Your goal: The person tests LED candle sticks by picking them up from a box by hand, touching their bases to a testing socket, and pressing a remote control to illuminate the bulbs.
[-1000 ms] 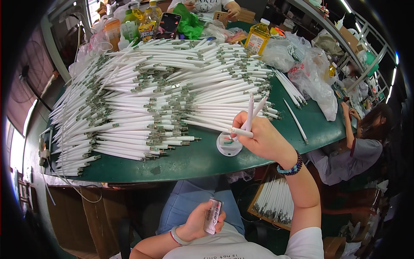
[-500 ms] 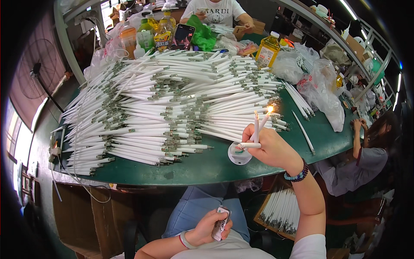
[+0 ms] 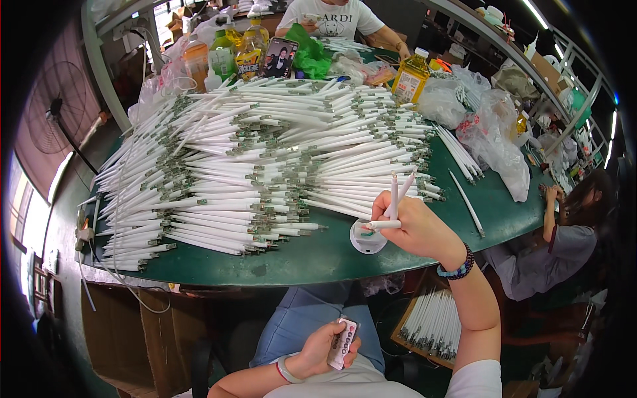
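My right hand (image 3: 415,225) is raised just above the green table (image 3: 318,255) and grips several white candle-like sticks (image 3: 396,196); two point up and one lies crosswise between the fingers. Right below them a small round white holder (image 3: 367,237) sits on the table. My left hand (image 3: 325,345) rests low in my lap, closed around a small white remote with red buttons (image 3: 342,343). A big heap of the same white sticks (image 3: 265,159) covers the table beyond the holder.
Bottles (image 3: 242,50), a phone (image 3: 280,56), green and clear plastic bags (image 3: 491,136) stand at the table's far side. One person sits across (image 3: 332,20), another at the right (image 3: 564,232). A box of sticks (image 3: 431,325) lies under the table.
A stick tip glowed like a flame half a second ago; no glow shows now. My left hand has turned the remote face up, and the right hand stays over the holder.
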`<state>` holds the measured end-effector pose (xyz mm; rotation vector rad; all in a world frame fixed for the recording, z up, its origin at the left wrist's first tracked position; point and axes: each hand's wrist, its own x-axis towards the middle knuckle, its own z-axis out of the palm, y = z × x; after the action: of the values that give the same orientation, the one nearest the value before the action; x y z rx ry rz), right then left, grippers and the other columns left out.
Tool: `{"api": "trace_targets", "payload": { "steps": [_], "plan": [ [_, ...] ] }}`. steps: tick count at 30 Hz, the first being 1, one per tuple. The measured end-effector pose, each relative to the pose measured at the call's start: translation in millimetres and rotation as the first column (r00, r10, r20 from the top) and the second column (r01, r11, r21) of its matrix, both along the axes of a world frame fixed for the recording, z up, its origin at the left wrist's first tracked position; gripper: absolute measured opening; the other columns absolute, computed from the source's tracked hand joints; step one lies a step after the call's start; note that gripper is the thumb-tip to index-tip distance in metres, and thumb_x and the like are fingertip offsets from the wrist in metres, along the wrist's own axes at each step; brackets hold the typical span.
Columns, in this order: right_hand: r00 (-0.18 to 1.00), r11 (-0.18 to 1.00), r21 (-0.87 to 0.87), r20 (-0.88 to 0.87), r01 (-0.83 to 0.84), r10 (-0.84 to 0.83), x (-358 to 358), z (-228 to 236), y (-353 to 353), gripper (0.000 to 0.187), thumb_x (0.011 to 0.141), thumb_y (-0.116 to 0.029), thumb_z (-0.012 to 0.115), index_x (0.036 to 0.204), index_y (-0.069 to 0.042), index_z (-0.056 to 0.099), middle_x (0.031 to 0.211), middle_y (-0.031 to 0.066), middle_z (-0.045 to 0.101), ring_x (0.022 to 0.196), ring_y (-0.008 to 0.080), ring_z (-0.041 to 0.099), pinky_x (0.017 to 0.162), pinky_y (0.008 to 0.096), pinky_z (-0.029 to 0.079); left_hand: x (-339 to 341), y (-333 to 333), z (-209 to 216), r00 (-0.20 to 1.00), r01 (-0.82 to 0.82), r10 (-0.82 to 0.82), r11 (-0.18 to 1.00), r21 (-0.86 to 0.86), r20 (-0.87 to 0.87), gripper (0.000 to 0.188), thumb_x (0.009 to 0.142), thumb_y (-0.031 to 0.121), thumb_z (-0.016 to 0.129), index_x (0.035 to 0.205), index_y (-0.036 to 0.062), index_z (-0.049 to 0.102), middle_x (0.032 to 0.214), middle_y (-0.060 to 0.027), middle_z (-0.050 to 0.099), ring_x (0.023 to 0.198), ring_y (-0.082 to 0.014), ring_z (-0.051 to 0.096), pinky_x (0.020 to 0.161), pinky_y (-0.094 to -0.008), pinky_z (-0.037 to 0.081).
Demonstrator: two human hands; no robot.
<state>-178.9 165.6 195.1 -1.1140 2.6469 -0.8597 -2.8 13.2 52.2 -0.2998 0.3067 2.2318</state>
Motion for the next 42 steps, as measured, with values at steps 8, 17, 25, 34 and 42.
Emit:
{"api": "trace_targets", "payload": {
  "steps": [8,17,25,34,42],
  "plan": [
    [1.000,1.000,0.012,0.019,0.005,-0.005,1,1,2,0.017,0.070,-0.009,0.055,0.084,-0.001,0.049,0.078,0.0133,0.053,0.075,0.0290,0.052,0.069,0.0352,0.041,2,2,-6,1.000,-0.017,0.019,0.995,0.101,-0.016,0.025,0.086,0.030,0.033,0.080,0.0077,0.042,0.069,-0.0110,0.048,0.051,-0.0210,0.048,0.048,-0.0300,0.039],
    [0.902,0.990,-0.085,-0.409,0.112,-0.137,-42,24,6,0.030,0.074,-0.006,0.054,0.104,-0.002,0.051,0.067,0.0095,0.057,0.071,0.0217,0.057,0.062,0.0322,0.043,1,-1,-9,0.999,-0.033,0.035,0.995,0.097,-0.020,0.025,0.086,0.031,0.034,0.080,0.0078,0.042,0.069,-0.0106,0.048,0.052,-0.0206,0.048,0.047,-0.0299,0.038],
    [0.549,0.895,0.325,-0.828,0.307,0.112,-89,-17,1,0.035,0.066,-0.006,0.058,0.100,-0.003,0.053,0.085,0.0079,0.052,0.074,0.0206,0.053,0.063,0.0300,0.042,0,-4,-4,0.999,-0.040,0.037,0.992,0.121,0.027,0.026,0.086,0.031,0.033,0.080,0.0074,0.042,0.069,-0.0106,0.048,0.051,-0.0211,0.047,0.048,-0.0303,0.038],
    [0.867,0.940,-0.328,-0.435,0.097,-0.242,-17,17,18,0.016,0.078,-0.014,0.057,0.071,0.000,0.056,0.059,0.0075,0.051,0.053,0.0190,0.052,0.049,0.0288,0.040,-1,-4,-8,1.000,-0.020,0.022,0.994,0.109,-0.010,0.025,0.086,0.031,0.033,0.079,0.0082,0.041,0.069,-0.0101,0.048,0.051,-0.0206,0.047,0.048,-0.0302,0.038],
    [0.956,0.836,-0.510,-0.081,0.204,-0.283,9,1,29,0.027,0.083,-0.021,0.052,0.066,0.000,0.052,0.054,0.0041,0.054,0.047,0.0090,0.050,0.043,0.0211,0.037,0,1,-9,1.000,0.004,-0.006,0.996,0.089,0.024,0.034,0.084,0.037,0.034,0.076,0.0069,0.047,0.068,-0.0095,0.049,0.051,-0.0214,0.048,0.049,-0.0313,0.038]
  ]
}}
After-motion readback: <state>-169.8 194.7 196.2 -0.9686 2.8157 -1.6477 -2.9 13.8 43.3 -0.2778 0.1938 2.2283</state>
